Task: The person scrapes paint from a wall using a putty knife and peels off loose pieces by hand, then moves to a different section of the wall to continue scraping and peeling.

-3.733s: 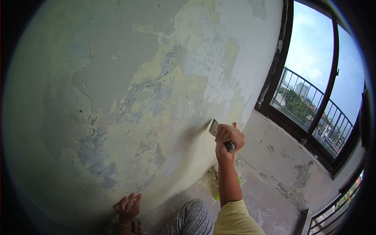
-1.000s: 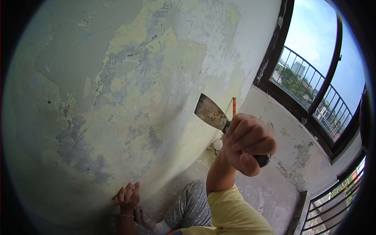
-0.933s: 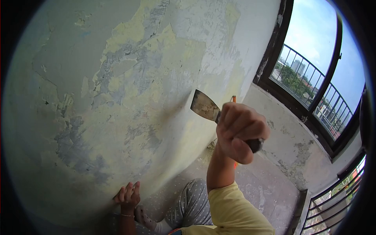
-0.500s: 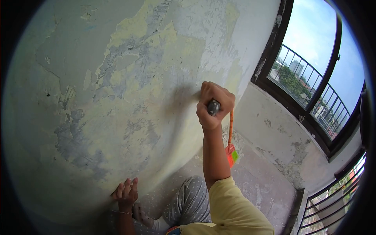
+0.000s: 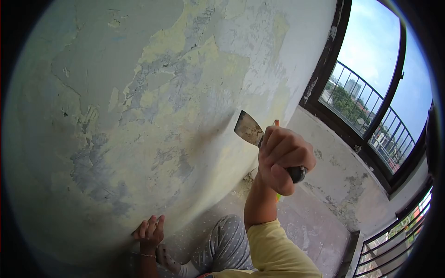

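My right hand (image 5: 285, 160) is wrapped round the dark handle of a putty knife (image 5: 249, 129). Its wide, stained metal blade points up and left, close in front of the wall (image 5: 218, 69). Old paint on that wall is peeling in grey, pale yellow and white patches. Low on the left, my left hand (image 5: 149, 230) rests against the wall with its fingers stretched out and nothing in them.
Behind my right hand an orange stick (image 5: 276, 123) shows, mostly hidden. A dark-framed window (image 5: 368, 127) is at the right above a flaking low wall (image 5: 343, 171). Below are a barred railing (image 5: 389, 245), my bent knee (image 5: 227, 241) and the speckled floor (image 5: 315, 227).
My right hand has moved right and down, away from the wall, and turned so that the putty knife's blade now shows. My left hand stays on the wall.
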`<state>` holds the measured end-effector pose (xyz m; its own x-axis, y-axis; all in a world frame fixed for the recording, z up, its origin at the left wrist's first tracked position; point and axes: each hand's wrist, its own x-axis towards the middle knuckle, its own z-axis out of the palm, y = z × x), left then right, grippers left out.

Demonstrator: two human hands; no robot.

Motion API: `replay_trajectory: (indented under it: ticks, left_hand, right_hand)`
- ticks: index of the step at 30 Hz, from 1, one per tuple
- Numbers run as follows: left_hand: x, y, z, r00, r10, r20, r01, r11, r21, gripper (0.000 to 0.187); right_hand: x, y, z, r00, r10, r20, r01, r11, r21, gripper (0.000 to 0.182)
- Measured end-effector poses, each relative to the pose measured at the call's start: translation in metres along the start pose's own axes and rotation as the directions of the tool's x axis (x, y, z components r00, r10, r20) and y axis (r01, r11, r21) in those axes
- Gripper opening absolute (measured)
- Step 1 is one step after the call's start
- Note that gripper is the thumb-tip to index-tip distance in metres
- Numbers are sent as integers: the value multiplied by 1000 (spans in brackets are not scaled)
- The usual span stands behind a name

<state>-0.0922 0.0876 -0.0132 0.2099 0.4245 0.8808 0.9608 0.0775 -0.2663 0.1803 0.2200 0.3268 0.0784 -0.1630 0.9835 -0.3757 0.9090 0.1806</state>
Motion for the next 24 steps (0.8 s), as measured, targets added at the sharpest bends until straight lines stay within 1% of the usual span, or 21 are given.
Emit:
replay_trajectory:
  ticks: [1, 3, 4, 5, 6, 7, 8, 9, 10, 11, 12, 13, 14, 15, 16, 20, 23, 24]
  left_hand:
    - [0, -2, 5, 1000, 26, -16, -25, 1000, 11, 34]
    - [-3, -3, 8, 998, 64, -17, -64, 998, 9, 36]
    - [-5, -3, 7, 998, 57, -8, -57, 998, 30, 36]
    - [-6, -1, 5, 999, 48, -4, -48, 998, 50, 36]
    - [-9, -3, 2, 999, 52, -11, -51, 998, 45, 36]
    - [-9, -6, 2, 998, 63, -20, -63, 998, 31, 35]
    - [-5, -3, 9, 998, 59, -31, -59, 998, 24, 35]
    - [-4, 0, 11, 998, 48, -32, -47, 998, 34, 35]
    - [-4, 0, 8, 998, 53, -25, -51, 997, 49, 35]
    - [-4, -1, 7, 998, 64, -19, -63, 996, 65, 34]
    - [-2, -2, 5, 997, 75, -13, -74, 995, 73, 34]
    - [1, -1, 4, 998, 46, -31, -45, 998, 44, 31]
    - [2, 1, 4, 999, 13, -49, -12, 1000, 10, 29]
    - [2, 1, 3, 999, 18, -45, -18, 1000, 5, 29]
    - [1, 1, 2, 999, 16, -35, -17, 1000, -6, 29]
    - [1, 2, 3, 1000, 1, -25, -1, 1000, -5, 31]
    - [1, 2, 2, 1000, 0, -26, 0, 1000, -9, 32]
    - [2, 1, 2, 1000, -4, -31, 4, 1000, -6, 32]
  right_hand:
    - [4, -19, 9, 994, -101, 46, 95, 990, 105, 17]
    - [-7, 11, 6, 998, 56, -13, -54, 993, 107, 17]
    - [-21, 41, -12, 991, 129, 34, -111, 940, -323, 17]
    - [-36, 59, -31, 961, 270, 60, -188, 797, -574, 18]
    - [-39, 53, -36, 971, 237, -3, -211, 860, -465, 17]
    - [-34, 46, -32, 979, 194, -58, -202, 920, -336, 17]
    - [-29, 30, -29, 983, 118, -142, -134, 985, -110, 17]
    - [-20, 10, -22, 986, 89, -142, -87, 996, 18, 18]
    - [-10, -5, -11, 994, -7, -111, 10, 1000, 29, 20]
    - [-4, -15, -7, 994, -105, -35, 106, 994, 24, 22]
    - [1, -17, -1, 992, -113, -48, 117, 987, 109, 20]
    - [4, -15, 4, 991, -121, -58, 130, 973, 190, 19]
    - [1, 0, 7, 998, -37, -48, 41, 996, 80, 20]
    - [-3, 12, 7, 998, 52, -46, -53, 998, -35, 21]
    - [0, 8, 4, 997, 70, 28, -69, 997, -45, 21]
    - [5, 2, 2, 998, 61, 21, -61, 998, -17, 17]
    - [26, -37, 18, 988, -144, -59, 134, 980, -148, 21]
    - [32, -48, 29, 947, -264, -184, 236, 959, -160, 24]
